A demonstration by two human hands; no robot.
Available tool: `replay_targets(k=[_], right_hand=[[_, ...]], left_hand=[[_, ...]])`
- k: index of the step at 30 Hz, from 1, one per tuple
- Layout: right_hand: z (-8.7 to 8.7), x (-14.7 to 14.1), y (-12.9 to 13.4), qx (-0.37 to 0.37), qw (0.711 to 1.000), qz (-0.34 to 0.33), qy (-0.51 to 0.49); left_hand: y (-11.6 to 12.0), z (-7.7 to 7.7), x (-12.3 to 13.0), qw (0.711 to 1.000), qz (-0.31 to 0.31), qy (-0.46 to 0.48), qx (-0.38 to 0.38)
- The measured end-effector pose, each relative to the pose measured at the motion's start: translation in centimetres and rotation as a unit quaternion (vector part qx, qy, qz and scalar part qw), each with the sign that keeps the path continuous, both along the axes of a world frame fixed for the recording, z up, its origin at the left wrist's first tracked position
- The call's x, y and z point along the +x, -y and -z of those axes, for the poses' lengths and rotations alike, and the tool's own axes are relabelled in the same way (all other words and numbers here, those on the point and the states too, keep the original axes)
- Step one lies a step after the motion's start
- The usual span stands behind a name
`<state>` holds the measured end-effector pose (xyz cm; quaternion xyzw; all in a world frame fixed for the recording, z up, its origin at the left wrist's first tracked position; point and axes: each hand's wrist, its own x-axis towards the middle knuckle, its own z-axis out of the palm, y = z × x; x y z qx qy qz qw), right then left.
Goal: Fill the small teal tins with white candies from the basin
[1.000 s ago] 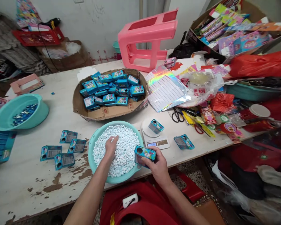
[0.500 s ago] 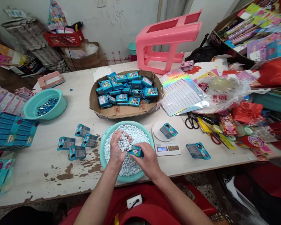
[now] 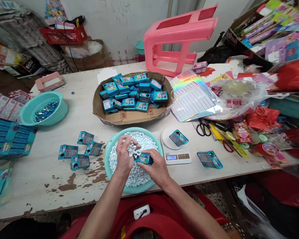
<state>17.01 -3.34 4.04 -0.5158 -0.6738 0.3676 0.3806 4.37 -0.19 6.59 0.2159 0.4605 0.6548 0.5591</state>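
Note:
Cupped over the turquoise basin (image 3: 109,172), my left hand (image 3: 124,156) holds a heap of small white candies (image 3: 133,148). My right hand (image 3: 157,165) grips a small blue candy box (image 3: 144,158), its end turned toward the candies in my left palm. Beneath both hands the basin is filled with more loose white candies (image 3: 142,179). To the right, a flat blue box (image 3: 178,137) lies on the white kitchen scale (image 3: 178,157), which has a lit display. Another flat blue box (image 3: 209,159) rests on the table beside it.
Several flat blue boxes (image 3: 80,162) lie to the left. Behind the basin stands a cardboard tray (image 3: 132,120) of filled-out blue boxes. A turquoise bowl (image 3: 62,111) holds shiny blue pieces. Scissors (image 3: 203,127), holographic sheets (image 3: 191,99) and a pink stool (image 3: 164,36) are at the right and back.
The blue box in my right hand has turned slightly, showing more of its printed front. My left hand still cups candies beside it. The whole view has shifted a little.

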Motion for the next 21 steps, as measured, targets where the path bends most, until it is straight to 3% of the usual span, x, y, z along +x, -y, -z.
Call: replay_targets(k=[21], right_hand=[[-0.75,-0.19,-0.74,0.0,1.0,0.019,-0.013]], left_hand=[[-0.21,-0.84,0.25,0.998,-0.02,-0.051,0.022]])
